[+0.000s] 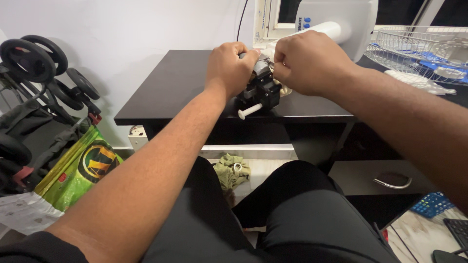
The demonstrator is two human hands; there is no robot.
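Item: small electric motor assembly (261, 87), dark metal body with a grey top part and a white plastic shaft pointing toward the viewer. It stands on the bench (170, 87) close to the front edge, about the middle of the frame, at the foot of a white fan housing.

Left hand (230, 63): grip closed over the upper left of the motor assembly, fingers curled on its top. Right hand (307, 61): grip closed in a fist at the upper right of the motor assembly, thumb and fingers pinched at its top; what lies between the fingertips is hidden.

Bench: dark, near-black top, matt, with a square front edge. Its left half is bare. A dark lower shelf with a curved metal handle (392, 182) sits under the right side.

On the bench, behind the hands: the white fan housing (341, 24) with a round neck. Right of it: a white wire fan guard (419, 48) lying over blue sheets, and a white ribbed piece (419, 82) near the bench edge.

Room: plain white wall (146, 34) behind, a black cable (241, 19) running down it. Left, on the floor: a folded black stroller (39, 97) with several wheels, and a green and yellow printed bag (78, 168) leaning against it, white paper below. Under the bench: an olive cloth (231, 170) on a pale floor. Lower right: a blue basket (431, 204) and the corner of a black keyboard (458, 231).

The person sits with legs in black trousers (302, 219) toward the bench.
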